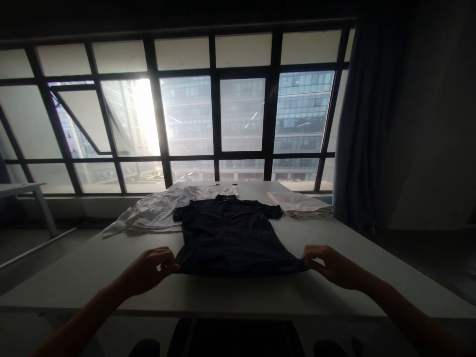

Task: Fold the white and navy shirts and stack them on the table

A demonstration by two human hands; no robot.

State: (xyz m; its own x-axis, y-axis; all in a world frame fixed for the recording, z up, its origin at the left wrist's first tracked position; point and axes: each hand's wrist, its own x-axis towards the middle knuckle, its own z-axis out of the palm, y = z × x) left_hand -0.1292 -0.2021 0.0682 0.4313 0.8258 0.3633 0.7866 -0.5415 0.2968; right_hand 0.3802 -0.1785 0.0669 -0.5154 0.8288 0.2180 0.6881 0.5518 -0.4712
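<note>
A dark short-sleeved shirt (pixel 230 233) lies flat on the white table (pixel 92 267), collar toward the window. My left hand (pixel 150 267) pinches the shirt's near left hem corner. My right hand (pixel 330 265) pinches the near right hem corner. Both hands rest low on the tabletop with fingers closed on the fabric.
A crumpled white garment (pixel 152 213) lies behind and left of the dark shirt. A folded pale stack (pixel 301 204) sits at the back right. A big window fills the far wall, a dark curtain (pixel 364 129) hangs at right, and another small table (pixel 22 191) stands at left.
</note>
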